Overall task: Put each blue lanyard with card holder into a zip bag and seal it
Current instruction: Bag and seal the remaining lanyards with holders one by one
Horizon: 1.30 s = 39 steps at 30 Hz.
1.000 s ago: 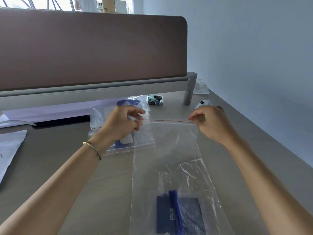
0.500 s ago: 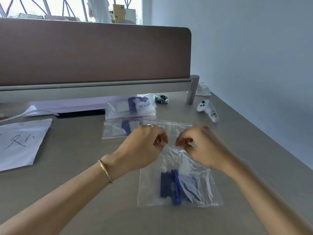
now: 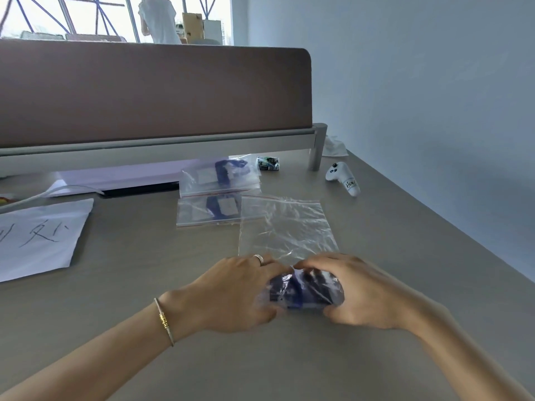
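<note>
We had both hands down on the desk [image 3: 376, 357] at about 6 o'clock in the head view, working on the zip bag [image 3: 285, 227] that lay in front of us. Our left hand [image 3: 231, 293] and right hand [image 3: 359, 293] were curled round the bag's near end from either side, fingers over the top and thumbs below, gripping the bundle where the blue lanyard with card holder [image 3: 301, 287] sat inside the plastic. The rest of the bag stretched flat and crumpled away toward 12 o'clock, its red-lined zip edge at the far end.

We judged the step in hand to be settling the lanyard into the bottom of the bag, perhaps pressing air out or beginning a fold; whether the zip was fully closed we could not tell from here. The next move would call for letting go of the bundle, reaching to the far edge and pinching along the strip from one end to the other, or checking it if already shut.

Two filled bags [image 3: 211, 209] lay at 11 o'clock, just beyond this one, the nearer touching its far left corner. A white controller [image 3: 343, 179] rested at 1 o'clock, and a sheet of paper [image 3: 37, 238] with handwriting at 9 o'clock.
</note>
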Tool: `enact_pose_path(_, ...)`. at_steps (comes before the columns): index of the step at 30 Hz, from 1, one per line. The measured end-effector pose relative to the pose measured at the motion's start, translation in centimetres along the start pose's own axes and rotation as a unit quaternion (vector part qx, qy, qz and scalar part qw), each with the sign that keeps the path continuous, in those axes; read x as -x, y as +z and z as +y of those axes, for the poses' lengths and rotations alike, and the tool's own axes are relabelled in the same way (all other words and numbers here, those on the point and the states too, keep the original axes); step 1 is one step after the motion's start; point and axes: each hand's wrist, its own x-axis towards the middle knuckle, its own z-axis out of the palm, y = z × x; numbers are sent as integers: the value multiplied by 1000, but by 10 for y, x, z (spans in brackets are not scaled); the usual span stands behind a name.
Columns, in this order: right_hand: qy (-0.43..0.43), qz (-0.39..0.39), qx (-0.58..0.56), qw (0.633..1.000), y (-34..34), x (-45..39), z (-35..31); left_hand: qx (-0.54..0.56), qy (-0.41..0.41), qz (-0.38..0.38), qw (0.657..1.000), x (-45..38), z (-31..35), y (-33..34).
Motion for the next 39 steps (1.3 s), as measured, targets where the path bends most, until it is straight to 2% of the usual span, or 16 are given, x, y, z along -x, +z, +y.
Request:
enact_pose_path(3,12,-9,-60,998,-5,1,2,87,-12,-9,996,-1,-4,-9)
enact_pose_path(6,23,16,-107,994,-9,-7,9,154,-23,-14,988,-4,-16,-16)
enact_pose_path(11,51,66,-93,992,-11,-29,26,195,-39,73,977,-22,-36,-23)
enact_pose_path(14,49,103,-138,984,-14,-41,30,201,-68,85,974,-33,-45,-23)
enact_pose_path(17,47,131,-127,982,-14,-55,37,175,-95,92,976,-42,-53,-19)
enact_pose_path(21,56,107,-72,990,-9,-70,50,90,-116,76,986,-51,-64,-15)
enact_pose_path(26,7,103,-11,995,-4,-71,56,20,-65,97,993,-52,-65,-10)
enact_pose_path(31,-27,38,-19,999,-4,-66,50,6,-34,25,999,-50,-55,-9)
enact_pose_path(36,-44,40,5,998,-3,-65,51,-47,-23,14,999,-46,-51,-8)
enact_pose_path(39,-51,35,12,998,-1,-64,54,-41,-16,27,999,-46,-49,-11)
